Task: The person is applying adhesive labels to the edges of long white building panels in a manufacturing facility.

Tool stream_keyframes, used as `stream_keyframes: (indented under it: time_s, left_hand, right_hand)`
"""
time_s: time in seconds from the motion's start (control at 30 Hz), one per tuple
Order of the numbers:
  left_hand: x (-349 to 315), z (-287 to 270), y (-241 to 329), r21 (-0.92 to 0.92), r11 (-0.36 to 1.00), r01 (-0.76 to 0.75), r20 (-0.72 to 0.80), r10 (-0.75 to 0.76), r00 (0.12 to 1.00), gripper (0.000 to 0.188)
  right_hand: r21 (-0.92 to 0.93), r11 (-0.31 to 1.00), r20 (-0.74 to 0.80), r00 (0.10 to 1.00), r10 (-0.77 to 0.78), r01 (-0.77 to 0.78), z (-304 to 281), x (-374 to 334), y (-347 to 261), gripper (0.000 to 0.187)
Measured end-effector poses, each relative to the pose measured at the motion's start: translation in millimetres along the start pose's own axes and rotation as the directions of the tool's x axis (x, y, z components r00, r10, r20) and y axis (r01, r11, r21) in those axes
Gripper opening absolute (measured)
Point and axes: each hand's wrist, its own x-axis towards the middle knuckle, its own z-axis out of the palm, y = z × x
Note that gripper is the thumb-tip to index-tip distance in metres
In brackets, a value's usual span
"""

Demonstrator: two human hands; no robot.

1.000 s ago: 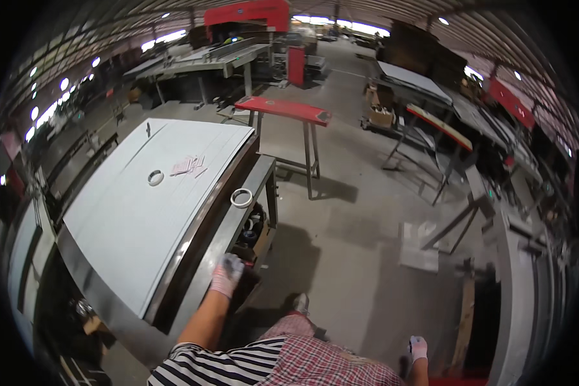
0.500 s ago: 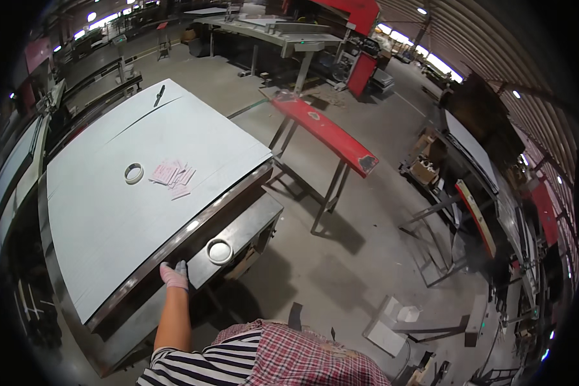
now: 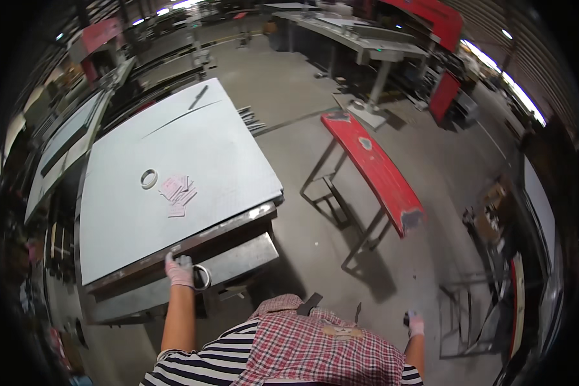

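Observation:
My left hand [image 3: 180, 271], in a pale pink glove with grey fingertips, reaches over the metal ledge [image 3: 248, 255] below the tabletop. Its fingers are stretched and apart. Just right of it, partly behind the hand, is a roll of tape [image 3: 206, 278]; whether they touch I cannot tell. My right hand [image 3: 416, 323], also gloved, hangs low at the right, over the floor. Its fingers are small and blurred, with something dark at their tips. On the large white panel [image 3: 128, 225] lie another tape roll [image 3: 148, 179], several pink-printed slips [image 3: 177, 193] and a dark pen-like thing [image 3: 198, 97].
A red-topped trestle [image 3: 379, 170] stands on the floor right of the table. Farther back is a long grey machine table [image 3: 347, 35] with red parts. Metal frames and a carton [image 3: 493, 204] are at the right. More panels [image 3: 67, 145] rest on a rack at the left.
The view has swung, shifting the table and trestle within the picture. My left hand is now beside the ledge's tape roll, formerly apart from it. My right hand has come into view.

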Motion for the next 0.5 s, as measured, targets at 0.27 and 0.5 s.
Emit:
stream_keyframes:
  time_s: [0.27,0.5]
  left_hand:
    - [-115.7,127.7,-135.2,0.136,0.991,-0.006,-0.134,0.024,0.991,0.097]
    - [-96.9,162.2,-171.1,0.546,0.820,0.172,-0.463,0.125,0.878,0.104]
  right_hand:
    - [-0.293,0.691,0.422,0.738,-0.526,0.660,192.9,122.9,-415.6,0.028]
    - [-0.167,0.725,0.914,0.381,-0.140,0.668,289.8,184.5,-470.3,0.041]
